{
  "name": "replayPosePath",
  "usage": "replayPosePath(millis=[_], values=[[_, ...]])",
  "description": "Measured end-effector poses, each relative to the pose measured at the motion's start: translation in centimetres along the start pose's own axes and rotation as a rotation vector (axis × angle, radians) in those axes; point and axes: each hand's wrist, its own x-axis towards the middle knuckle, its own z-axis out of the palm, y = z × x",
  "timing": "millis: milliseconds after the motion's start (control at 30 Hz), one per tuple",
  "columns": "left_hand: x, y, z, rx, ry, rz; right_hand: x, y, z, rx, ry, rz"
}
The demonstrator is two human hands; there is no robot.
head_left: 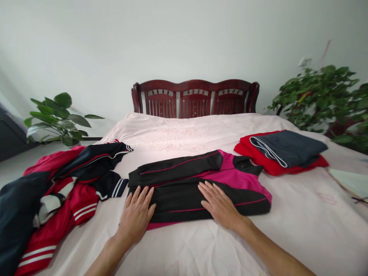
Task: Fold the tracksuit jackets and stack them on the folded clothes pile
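Note:
A black and magenta jacket [184,168] lies on the bed, its collar to the right and its sleeves laid lengthwise over the body. My left hand [137,211] rests flat on its left end, near the cuffs, fingers stretched out. Against the nearer black sleeve, around the middle, my right hand [220,203] presses with its fingers extended. Neither hand grips the cloth. A strip of magenta fabric shows under the near edge between my hands.
Loose red and navy clothes with white stripes [83,199] are heaped at the left. Folded dark blue [293,147] and red garments [244,147] are stacked at the right. A wooden headboard [195,99] stands behind the pale pink bedsheet [184,132]. Leafy plants [61,119] flank the bed.

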Motion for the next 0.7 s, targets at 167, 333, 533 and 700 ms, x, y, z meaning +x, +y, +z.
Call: replayPosePath(millis=[167,333,533,700], values=[[-0.1,-0.1,0.0,-0.007,-0.008,-0.011,-1.5,3.5,0.0,-0.082,0.005,0.147],[-0.1,-0.2,0.1,-0.019,-0.005,-0.008,-3.3,8.0,-0.6,-0.173,-0.046,0.282],[-0.2,-0.4,0.3,0.002,0.012,0.021,-5.5,12.9,-1.9,-0.285,-0.074,0.383],[-0.1,-0.2,0.1,0.014,0.017,0.006,-6.2,15.2,-1.8,-0.321,-0.081,0.451]])
